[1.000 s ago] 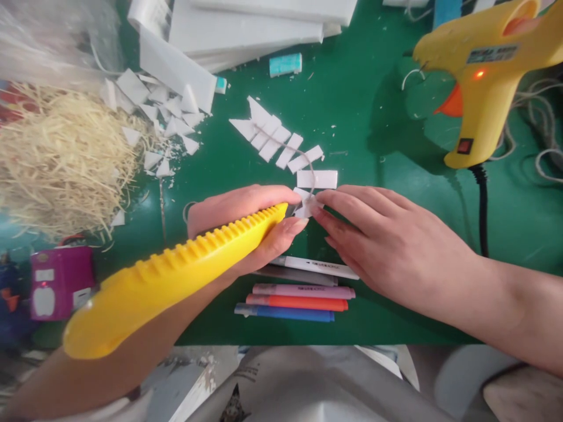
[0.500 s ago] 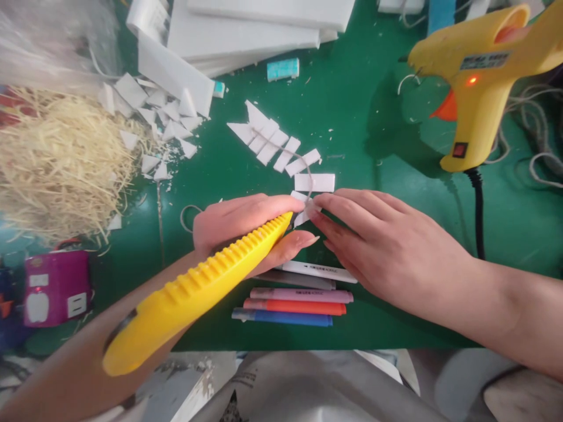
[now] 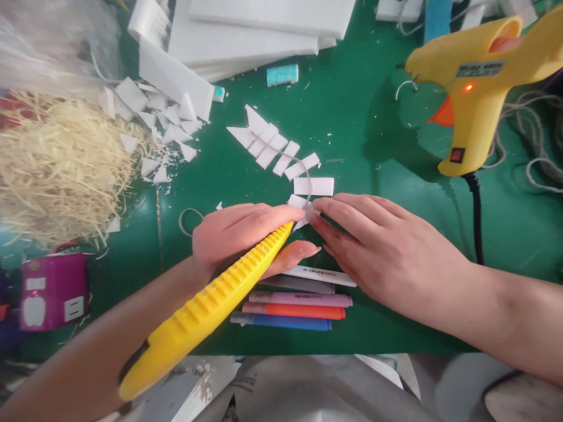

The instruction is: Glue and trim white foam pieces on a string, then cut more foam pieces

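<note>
Toward six o'clock, just inside the near table edge: row of five slim plastic marker pens (image 3: 303,299), side by side, probably parked where they're reachable but off the work. Boxy purple plastic unit (image 3: 57,280) past eight. Left hand (image 3: 240,234) sits at eight, thumb and fingers wrapped round a ribbed yellow plastic handle (image 3: 211,310), narrow end aimed at the work, likely for close control; fingers hide its tip from me. Right hand (image 3: 387,252) at four, fingertips bunched on the near end of a curved chain of flat white strips (image 3: 285,159), presumably steadying it; can't tell if they pinch or only press. Chain is mid-table, near end between both hands, rest running toward eleven, flat on the green tabletop (image 3: 347,135), thin grey cord (image 3: 304,167) along its middle; gaps between the nearer strips likely let it bend. Heap of pale shredded straw (image 3: 70,170) past nine. Yellow plastic glue gun (image 3: 477,111) at two, light on, right-hand side, maybe for reach. White angular scraps (image 3: 173,133) at ten. Farthest, near twelve: stacked white foam sheets (image 3: 250,41), likely set back for working room.
</note>
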A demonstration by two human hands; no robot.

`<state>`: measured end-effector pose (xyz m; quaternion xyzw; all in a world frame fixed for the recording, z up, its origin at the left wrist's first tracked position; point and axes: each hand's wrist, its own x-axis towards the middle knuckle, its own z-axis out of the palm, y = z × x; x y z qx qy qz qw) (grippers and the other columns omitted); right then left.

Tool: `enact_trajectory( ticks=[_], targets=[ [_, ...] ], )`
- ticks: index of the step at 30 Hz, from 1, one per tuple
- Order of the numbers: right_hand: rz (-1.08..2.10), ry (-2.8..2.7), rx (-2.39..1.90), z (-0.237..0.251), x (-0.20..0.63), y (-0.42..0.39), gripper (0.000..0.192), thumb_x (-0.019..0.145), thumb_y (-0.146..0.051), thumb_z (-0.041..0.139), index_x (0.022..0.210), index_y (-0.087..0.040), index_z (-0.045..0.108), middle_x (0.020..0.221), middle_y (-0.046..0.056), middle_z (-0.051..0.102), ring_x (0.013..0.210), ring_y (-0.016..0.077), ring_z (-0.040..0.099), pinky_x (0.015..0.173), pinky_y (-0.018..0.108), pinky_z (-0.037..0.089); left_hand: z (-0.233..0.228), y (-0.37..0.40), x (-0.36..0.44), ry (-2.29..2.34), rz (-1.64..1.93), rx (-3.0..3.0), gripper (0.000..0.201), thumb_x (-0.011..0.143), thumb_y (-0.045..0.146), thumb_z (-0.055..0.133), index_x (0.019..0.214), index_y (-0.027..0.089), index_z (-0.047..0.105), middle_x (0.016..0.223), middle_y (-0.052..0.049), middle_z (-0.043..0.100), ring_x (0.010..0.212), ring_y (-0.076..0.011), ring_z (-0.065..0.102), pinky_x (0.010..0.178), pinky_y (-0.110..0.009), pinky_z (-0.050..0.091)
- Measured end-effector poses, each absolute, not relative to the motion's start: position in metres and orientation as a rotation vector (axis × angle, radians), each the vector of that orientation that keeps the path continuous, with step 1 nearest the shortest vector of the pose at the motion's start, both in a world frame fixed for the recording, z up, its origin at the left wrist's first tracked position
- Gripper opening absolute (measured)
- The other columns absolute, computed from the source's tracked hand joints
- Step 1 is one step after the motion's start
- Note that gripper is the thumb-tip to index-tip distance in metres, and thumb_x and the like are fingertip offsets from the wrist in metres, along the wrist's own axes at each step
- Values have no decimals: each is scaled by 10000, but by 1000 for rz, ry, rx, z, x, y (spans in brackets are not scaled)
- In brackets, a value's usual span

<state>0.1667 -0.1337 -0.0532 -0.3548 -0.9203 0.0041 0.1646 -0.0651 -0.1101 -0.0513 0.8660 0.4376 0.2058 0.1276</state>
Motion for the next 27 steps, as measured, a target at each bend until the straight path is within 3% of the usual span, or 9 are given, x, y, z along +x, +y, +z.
enact_trajectory(
  ticks=[9,14,20,27],
  targets=[
    [12,-2640,-1022,-54,167,-134,306,1046,-109,461,1153,-54,742,1188,177,757,1042,249,721,883,421,644,-48,-97,-67,1048,461,2624,332,1024,551,559,1101,316,780,878,7,829,729,-192,786,714,-276,652],
    [10,-2636,-1028,-54,165,-135,299,1044,-113,474,1168,-39,736,1179,176,758,1043,251,718,887,414,640,-57,-102,-61,1053,795,2664,306,1043,518,534,1037,322,770,860,27,826,687,-174,781,674,-262,651],
    [-8,-2633,-1016,-54,164,-135,303,1034,-101,473,1161,-23,735,1157,169,762,1013,241,710,882,393,623,-42,-96,-59,913,572,2680,187,1022,397,623,1014,281,769,929,19,835,764,-168,804,743,-225,662],
    [-24,-2628,-1048,-53,163,-135,317,1026,-88,464,1156,-25,746,1133,148,768,997,241,708,870,371,602,-43,-95,-58,941,507,2632,244,1040,433,581,1015,280,769,878,8,830,722,-173,794,699,-239,654]
  ],
)
